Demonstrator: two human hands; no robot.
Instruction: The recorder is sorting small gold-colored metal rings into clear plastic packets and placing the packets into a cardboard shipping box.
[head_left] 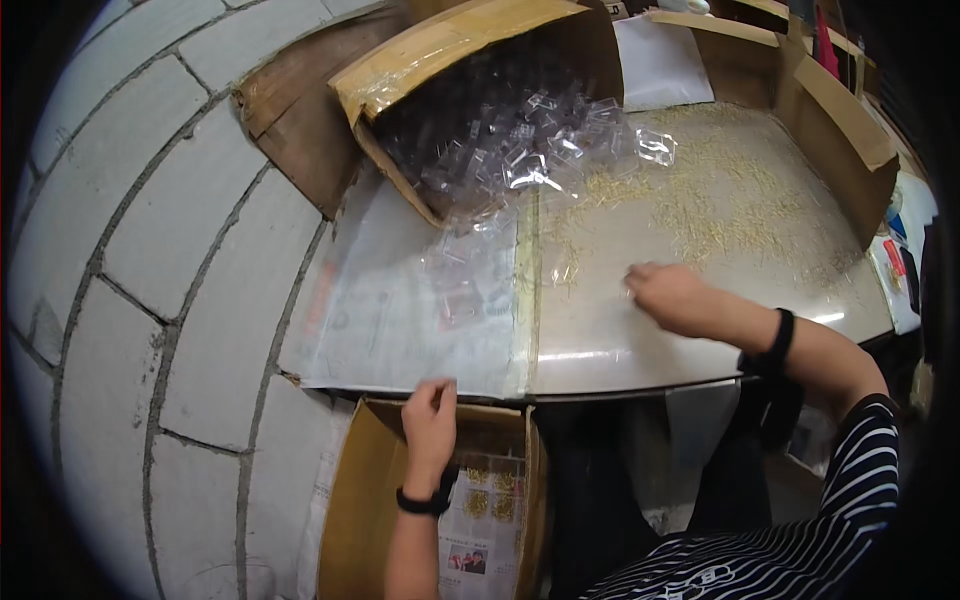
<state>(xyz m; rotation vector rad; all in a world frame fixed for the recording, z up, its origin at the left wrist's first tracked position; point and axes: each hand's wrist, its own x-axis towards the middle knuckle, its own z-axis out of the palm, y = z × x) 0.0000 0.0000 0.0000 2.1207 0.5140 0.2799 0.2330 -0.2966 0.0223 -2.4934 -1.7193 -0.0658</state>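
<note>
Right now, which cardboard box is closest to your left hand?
The lower box, below the edge of the table; the left hand appears over it. The other box, on the table, holds clear plastic cases.

Open front tabletop [640, 370], carton [440, 55] of clear boxes [528, 168] blocking back left, cardboard wall [835, 170] right

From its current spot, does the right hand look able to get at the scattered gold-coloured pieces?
Probably yes: the loose gold-coloured pieces lie just beyond the right hand, spread openly on the table, with nothing visible standing between.
</note>
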